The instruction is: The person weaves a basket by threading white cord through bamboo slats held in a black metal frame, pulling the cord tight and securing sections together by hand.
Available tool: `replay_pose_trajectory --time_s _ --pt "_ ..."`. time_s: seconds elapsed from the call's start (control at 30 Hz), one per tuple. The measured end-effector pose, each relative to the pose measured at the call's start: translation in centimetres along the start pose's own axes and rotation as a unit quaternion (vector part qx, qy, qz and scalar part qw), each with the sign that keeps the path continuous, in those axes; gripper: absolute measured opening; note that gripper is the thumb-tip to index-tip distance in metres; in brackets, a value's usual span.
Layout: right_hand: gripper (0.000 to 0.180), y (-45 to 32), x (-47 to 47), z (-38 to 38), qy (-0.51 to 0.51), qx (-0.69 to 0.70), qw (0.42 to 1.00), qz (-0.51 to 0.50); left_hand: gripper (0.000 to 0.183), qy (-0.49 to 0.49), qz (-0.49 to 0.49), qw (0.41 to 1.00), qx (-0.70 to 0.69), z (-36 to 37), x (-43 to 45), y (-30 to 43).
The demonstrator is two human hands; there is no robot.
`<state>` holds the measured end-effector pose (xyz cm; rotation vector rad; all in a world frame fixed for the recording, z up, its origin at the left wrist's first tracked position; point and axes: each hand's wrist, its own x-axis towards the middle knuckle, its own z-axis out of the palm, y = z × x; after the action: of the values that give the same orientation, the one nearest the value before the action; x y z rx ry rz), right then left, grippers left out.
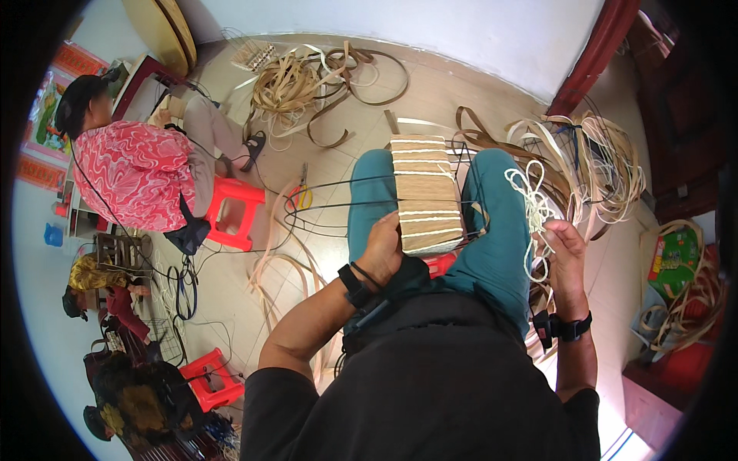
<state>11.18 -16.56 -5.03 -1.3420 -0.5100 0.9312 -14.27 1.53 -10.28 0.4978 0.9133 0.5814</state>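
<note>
On my lap lies a wire basket frame (323,203) with a panel of tan flat strips (425,187) on it, crossed by rows of white cord. The frame's long wire loops reach out past my left knee. My left hand (385,245) holds the near left edge of the panel, its fingers partly hidden beneath. Off to the right of my right knee, my right hand (562,239) pinches a looped bundle of white cord (533,199) between thumb and fingers. A short cord end sticks up near the panel's right edge.
Coils of tan and brown strips (288,86) lie on the floor ahead; more hang at the right (608,161). Yellow-handled pliers or scissors (301,197) lie left of my knee. A person in a pink patterned top sits by a red stool (235,213); other people are farther back left.
</note>
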Motion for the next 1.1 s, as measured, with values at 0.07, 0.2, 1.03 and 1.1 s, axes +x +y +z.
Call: replay_pose_trajectory --time_s 0.07,0.2,1.03,1.1 --pt "0.010 0.4 0.1 -0.5 0.007 -0.002 1.000 -0.008 0.041 -0.009 -0.025 0.998 -0.062 0.2 -0.5 0.5" --pt "0.010 0.7 0.2 -0.3 0.002 0.000 1.000 -0.008 0.035 -0.039 -0.015 0.999 -0.012 0.4 -1.4 1.3" --pt "0.009 -1.3 -1.1 0.8 -0.063 -0.028 0.996 -0.049 0.033 -0.050 0.282 0.642 0.711 0.6 -6.8 9.6" --pt "0.011 -1.4 -1.7 1.3 -0.108 -0.023 0.991 -0.070 0.035 -0.071 0.292 0.714 0.632 0.8 -7.5 8.5"
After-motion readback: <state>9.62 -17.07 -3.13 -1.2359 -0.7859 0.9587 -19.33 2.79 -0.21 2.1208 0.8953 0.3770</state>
